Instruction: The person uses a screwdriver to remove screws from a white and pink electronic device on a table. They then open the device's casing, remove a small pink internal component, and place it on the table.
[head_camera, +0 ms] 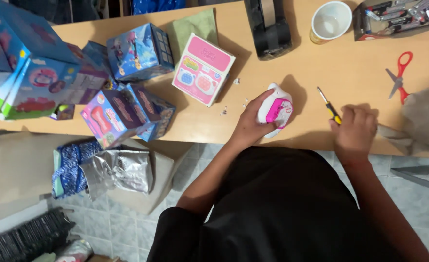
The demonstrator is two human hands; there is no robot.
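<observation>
Toy: small white-and-pink rounded plastic gadget (275,110), lying on the light wooden tabletop (292,73) near its front edge, roughly centre of view. Being gripped by the left hand (250,127), fingers wrapping around its left flank, closed on the shell. Looking light, hard and stiff, with a smooth, probably slippery casing; likely best taken across the two rounded sides, keeping off the pink face where buttons or a panel may be sitting. Seeming somewhat fragile if squeezed or dropped, judging by the thin moulded look.

At 3 o'clock of the toy: right hand (355,133), closing around the handle of a slim screwdriver with yellow-and-black grip (330,107), tip pointing toward 11 o'clock, apart from the toy.

At 9 to 10 o'clock: tiny pale crumbs or screws (229,104) scattered on the wood; too small for telling which. Further at 10 o'clock: pink-and-white cardboard box (203,69), then a heap of blue printed boxes (127,82).

At 12 o'clock: black tape dispenser (269,29). At 1 o'clock: white paper cup (330,21) and a tray of batteries (398,17). At 2 o'clock: red-handled scissors (399,75). At 3 o'clock, far edge: grey furry lump (425,121), kind not clear.
</observation>
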